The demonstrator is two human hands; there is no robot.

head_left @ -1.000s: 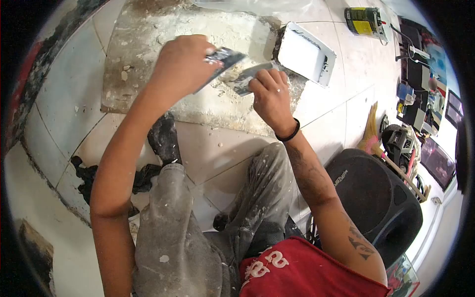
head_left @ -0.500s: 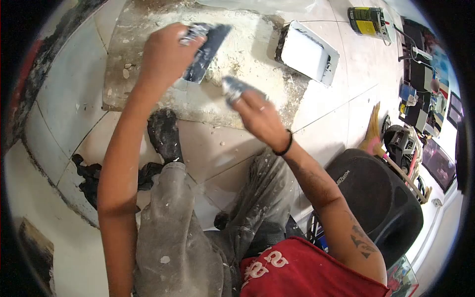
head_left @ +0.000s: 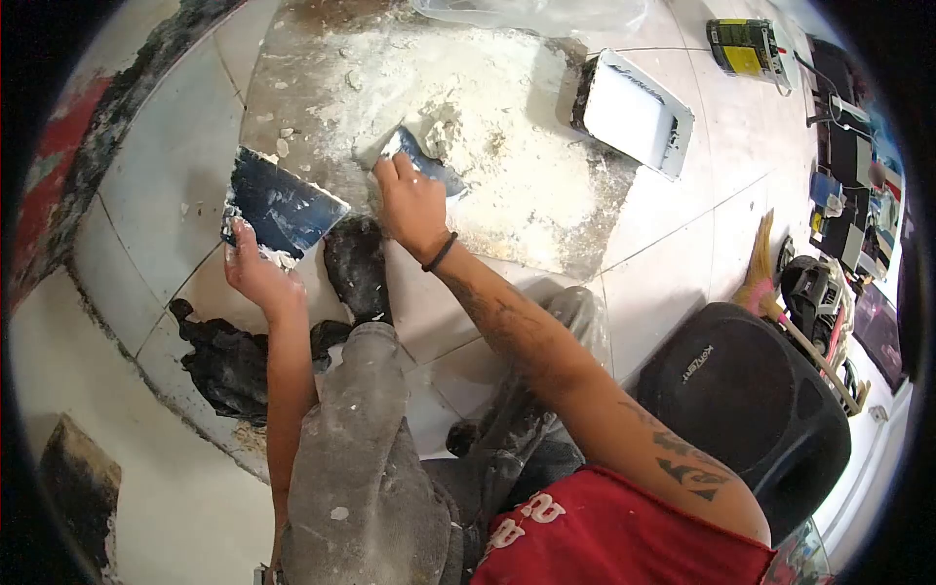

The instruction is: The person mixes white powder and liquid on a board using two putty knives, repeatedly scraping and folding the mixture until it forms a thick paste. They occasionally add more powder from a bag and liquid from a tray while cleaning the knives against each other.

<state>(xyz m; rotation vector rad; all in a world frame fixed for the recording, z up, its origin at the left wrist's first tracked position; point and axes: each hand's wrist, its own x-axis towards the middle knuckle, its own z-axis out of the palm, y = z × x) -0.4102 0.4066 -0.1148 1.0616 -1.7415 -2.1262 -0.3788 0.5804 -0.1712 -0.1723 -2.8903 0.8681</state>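
Observation:
My left hand (head_left: 261, 271) is closed on one edge of a wide dark blue putty spreader (head_left: 283, 203), its face smeared with white filler. The blade is held face up near the left edge of the worn board (head_left: 322, 78). On the board, my right hand (head_left: 413, 203) grips a second blue putty spreader (head_left: 429, 166), partly hidden by my fingers. Its blade meets a lumpy patch of cream-coloured putty (head_left: 487, 136) that covers much of the board.
A white rectangular tray (head_left: 636, 115) stands at the board's right edge. Further right are a tin can (head_left: 746, 49), a broom (head_left: 760, 258) and a black speaker (head_left: 746, 405). Clear plastic (head_left: 536, 12) lies at the top. A dark cloth (head_left: 226, 366) is on the floor tiles.
My left hand has swung down and left with its spreader, turning the blade face up. My right hand has moved left and up, bringing its spreader against the putty. The view has shifted slightly.

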